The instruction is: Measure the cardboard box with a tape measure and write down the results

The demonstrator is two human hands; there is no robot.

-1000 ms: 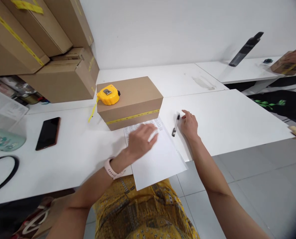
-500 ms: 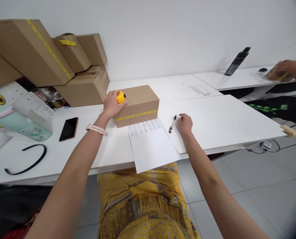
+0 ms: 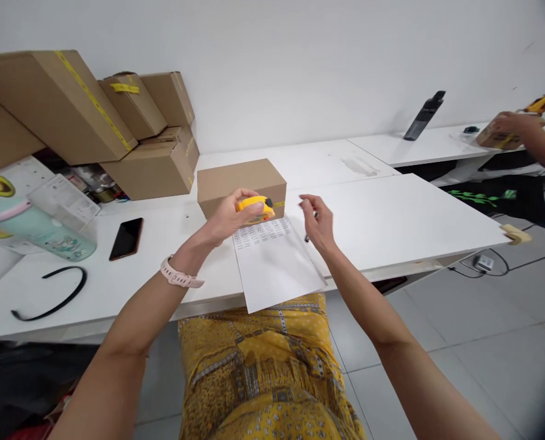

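Note:
My left hand (image 3: 229,217) grips a yellow tape measure (image 3: 255,206), held just above the printed sheet (image 3: 272,263) and in front of the small cardboard box (image 3: 240,181). My right hand (image 3: 317,221) hovers a short way to the right of it, fingers apart and holding nothing. A black pen (image 3: 307,236) lies on the white table (image 3: 391,214) mostly hidden behind my right hand. A short bit of yellow tape shows at the tape measure's right end.
Stacked cardboard boxes (image 3: 93,122) fill the back left. A phone (image 3: 126,238), a mint bottle (image 3: 34,229) and a black band (image 3: 47,296) lie at the left. Another person's hands (image 3: 517,122) work on a box at the far right table, near a dark bottle (image 3: 421,116).
My left hand has lifted the tape measure off the box top and brought it down in front of the box. My right hand has left the pen and risen towards the tape measure.

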